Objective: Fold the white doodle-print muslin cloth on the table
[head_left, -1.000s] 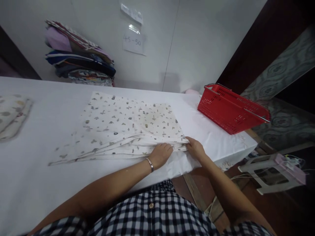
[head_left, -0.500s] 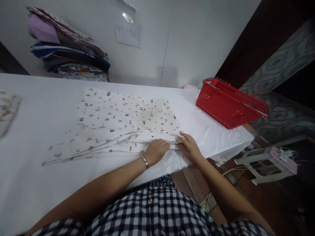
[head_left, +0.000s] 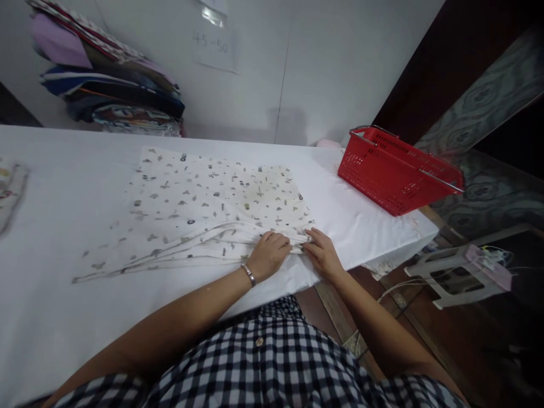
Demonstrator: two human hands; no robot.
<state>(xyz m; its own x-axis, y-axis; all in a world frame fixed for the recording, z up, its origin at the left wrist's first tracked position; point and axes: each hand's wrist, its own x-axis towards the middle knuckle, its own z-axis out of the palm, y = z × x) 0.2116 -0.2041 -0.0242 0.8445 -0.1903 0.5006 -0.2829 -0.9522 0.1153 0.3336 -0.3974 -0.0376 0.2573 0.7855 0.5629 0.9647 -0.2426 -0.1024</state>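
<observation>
A white cloth with small printed motifs [head_left: 199, 192] lies spread on the white-covered table [head_left: 55, 226]. Its near edge is gathered into long folds that taper off to the left. My left hand [head_left: 268, 256], with a metal bracelet at the wrist, has its fingers curled over the right part of these folds. Just to the right, my right hand [head_left: 323, 255] grips the gathered end at the cloth's near right corner, thumb side toward the left hand. The fingertips of both hands are partly hidden in the fabric.
A red plastic basket [head_left: 395, 175] with metal handles stands at the table's right end. Folded fabrics [head_left: 114, 73] are stacked against the wall at back left. Another printed cloth [head_left: 11, 190] lies at the far left. A white stool [head_left: 457, 277] stands on the floor at right.
My right hand's fingers have closed in on the gathered end, slightly nearer the left hand. The left hand stays on the folds. The whole view has shifted a little.
</observation>
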